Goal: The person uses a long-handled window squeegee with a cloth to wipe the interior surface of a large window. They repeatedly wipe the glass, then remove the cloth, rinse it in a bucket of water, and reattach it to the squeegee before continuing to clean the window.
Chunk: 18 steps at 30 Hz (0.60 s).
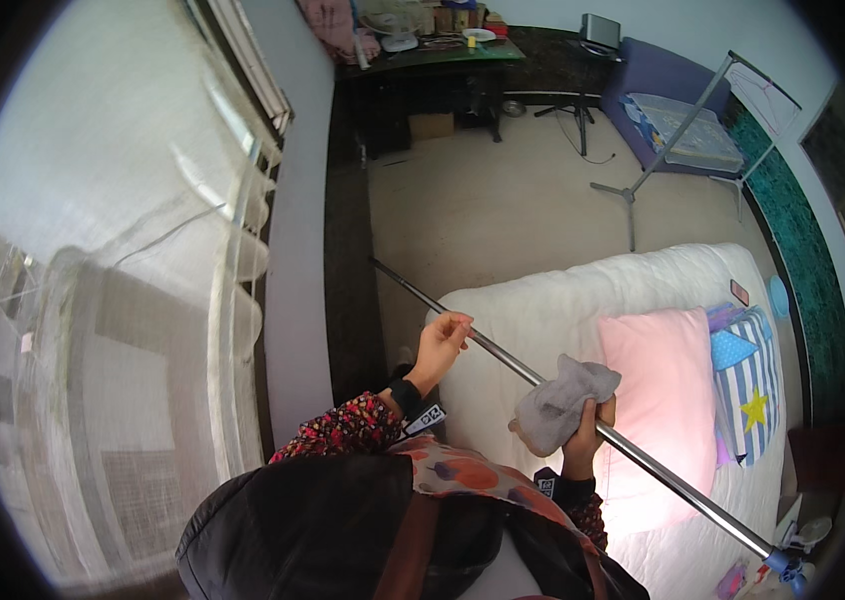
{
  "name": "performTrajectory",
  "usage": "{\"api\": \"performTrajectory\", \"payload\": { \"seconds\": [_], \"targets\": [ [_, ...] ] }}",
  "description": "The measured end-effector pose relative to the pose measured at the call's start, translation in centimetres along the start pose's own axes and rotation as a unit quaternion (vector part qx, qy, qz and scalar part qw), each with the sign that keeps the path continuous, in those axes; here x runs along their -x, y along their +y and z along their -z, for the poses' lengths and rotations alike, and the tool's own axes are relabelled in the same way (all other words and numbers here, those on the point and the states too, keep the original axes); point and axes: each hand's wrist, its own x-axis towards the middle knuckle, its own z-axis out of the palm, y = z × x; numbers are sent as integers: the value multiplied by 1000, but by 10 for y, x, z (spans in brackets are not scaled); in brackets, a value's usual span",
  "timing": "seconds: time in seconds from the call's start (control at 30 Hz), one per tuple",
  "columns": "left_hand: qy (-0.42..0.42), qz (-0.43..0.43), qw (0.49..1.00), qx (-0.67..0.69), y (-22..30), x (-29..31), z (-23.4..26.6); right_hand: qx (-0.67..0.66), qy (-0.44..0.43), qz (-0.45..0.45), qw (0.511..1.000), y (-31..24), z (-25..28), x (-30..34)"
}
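Observation:
A long silver metal pole [508, 357] slants across in front of me, from the floor at the far left down to the near right. My right hand [588, 432] is closed around a grey cloth [568, 398], which is bunched against the pole's middle. Farther up the pole, my left hand [440, 350] has its fingers curled into a pinch right beside the shaft. Anything between those fingertips is too small to make out. At the pole's near-right end sits a blue plastic fitting [788, 567].
Beneath the pole is a bed with a white quilt [533, 295], a pink pillow [653, 365], a striped pillow [751, 410] and a phone [740, 292]. A curtained window [133, 300] lies left. Beyond stand a metal rack [678, 135], a tripod stand [580, 108] and a cluttered desk [423, 58].

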Motion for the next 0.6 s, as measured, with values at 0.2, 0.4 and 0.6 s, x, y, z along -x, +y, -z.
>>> {"api": "performTrajectory", "payload": {
  "seconds": [0.2, 0.4, 0.6],
  "targets": [
    [-29, -10, 997, 65, 2, -139, 9, 29, 69, -3, 997, 37, -43, -56],
    [-25, 21, 995, 97, 28, -299, 50, 40, 158, -12, 987, 66, -126, -165],
    [43, 19, 997, 69, 67, -414, 112, 110, 147, -6, 983, 98, -172, -315]
  ]
}}
